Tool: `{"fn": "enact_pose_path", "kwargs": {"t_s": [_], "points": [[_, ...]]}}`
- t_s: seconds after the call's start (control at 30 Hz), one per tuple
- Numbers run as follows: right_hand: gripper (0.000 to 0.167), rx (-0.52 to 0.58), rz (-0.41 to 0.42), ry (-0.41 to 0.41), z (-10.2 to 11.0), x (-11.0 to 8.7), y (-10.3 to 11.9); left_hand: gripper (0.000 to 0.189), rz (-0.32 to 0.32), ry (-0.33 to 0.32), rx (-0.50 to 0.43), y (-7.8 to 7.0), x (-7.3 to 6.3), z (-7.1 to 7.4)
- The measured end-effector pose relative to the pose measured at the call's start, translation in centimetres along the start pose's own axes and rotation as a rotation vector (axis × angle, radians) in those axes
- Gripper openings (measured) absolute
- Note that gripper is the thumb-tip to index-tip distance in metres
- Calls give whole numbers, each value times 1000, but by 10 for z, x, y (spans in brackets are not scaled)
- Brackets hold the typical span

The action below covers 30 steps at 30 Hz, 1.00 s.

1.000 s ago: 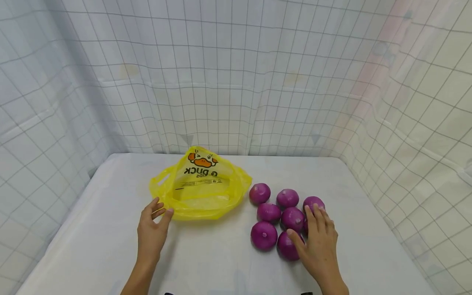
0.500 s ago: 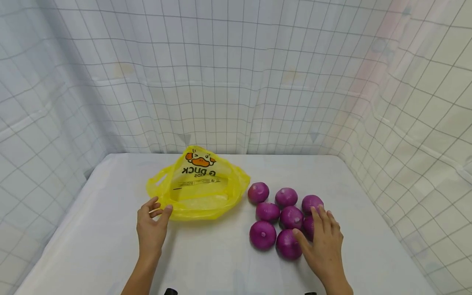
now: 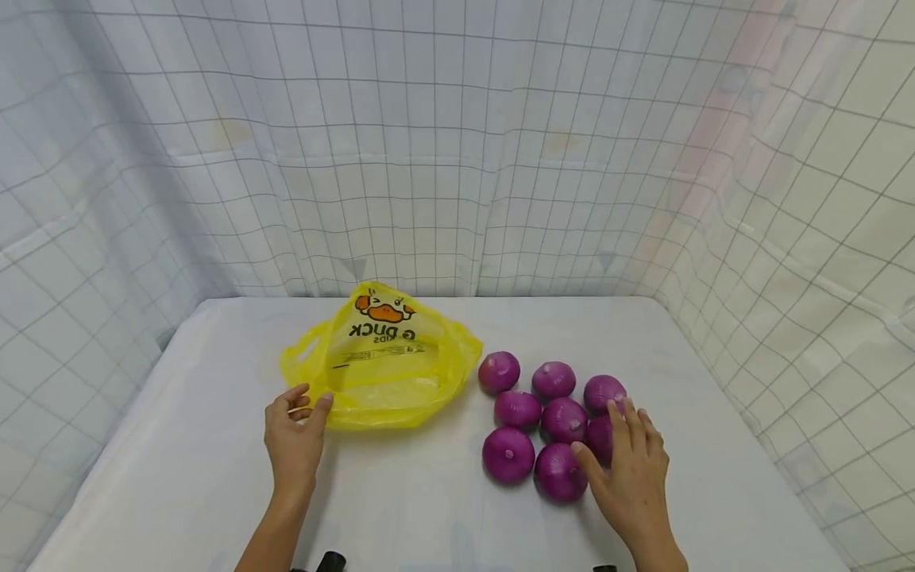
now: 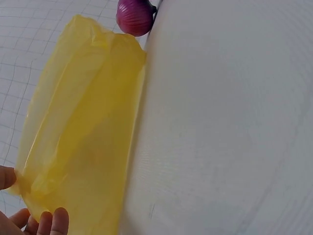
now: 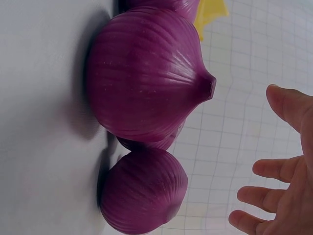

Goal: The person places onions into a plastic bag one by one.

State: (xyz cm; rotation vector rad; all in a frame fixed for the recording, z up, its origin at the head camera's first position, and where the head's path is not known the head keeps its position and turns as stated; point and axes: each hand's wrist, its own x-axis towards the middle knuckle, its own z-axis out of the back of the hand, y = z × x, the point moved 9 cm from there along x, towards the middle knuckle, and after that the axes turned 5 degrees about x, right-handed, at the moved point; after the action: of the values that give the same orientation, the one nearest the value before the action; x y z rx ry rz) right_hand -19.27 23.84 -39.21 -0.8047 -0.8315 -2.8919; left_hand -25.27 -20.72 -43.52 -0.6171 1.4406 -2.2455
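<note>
In the head view, my left hand (image 3: 295,437) is at the near left corner of a yellow plastic bag (image 3: 386,417) printed with a duck. The left wrist view shows its thumb and fingers (image 4: 60,221) apart at the bag's edge, not closed on it. The bag lies with its mouth spread toward me. My right hand (image 3: 635,477) hovers with spread fingers above the right side of a group of purple onions (image 3: 565,421). One onion (image 3: 600,438) is partly hidden by it. In the right wrist view, a gap shows between that hand and the large onion (image 5: 146,73).
The onions sit close together on a white-covered table (image 3: 415,500), to the right of the bag. A white curtain with a grid pattern (image 3: 443,159) stands behind the table and along both sides. Small black objects (image 3: 332,561) poke in at the bottom edge.
My right hand has drawn slightly to the right, uncovering more of the onions at that side. The left hand stays at the bag's corner. The head view has shifted a little.
</note>
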Motion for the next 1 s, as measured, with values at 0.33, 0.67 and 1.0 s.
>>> {"fn": "enact_pose_path", "kwargs": {"t_s": [0.33, 0.67, 1.0], "points": [[76, -2, 4, -15, 1, 0, -2, 35, 8, -36, -80, 4, 2, 3], [74, -10, -9, -1, 1, -1, -7, 27, 10, -88, -110, 4, 4, 7], [73, -6, -26, 0, 2, -2, -11, 37, -11, -74, -31, 1, 5, 4]]}}
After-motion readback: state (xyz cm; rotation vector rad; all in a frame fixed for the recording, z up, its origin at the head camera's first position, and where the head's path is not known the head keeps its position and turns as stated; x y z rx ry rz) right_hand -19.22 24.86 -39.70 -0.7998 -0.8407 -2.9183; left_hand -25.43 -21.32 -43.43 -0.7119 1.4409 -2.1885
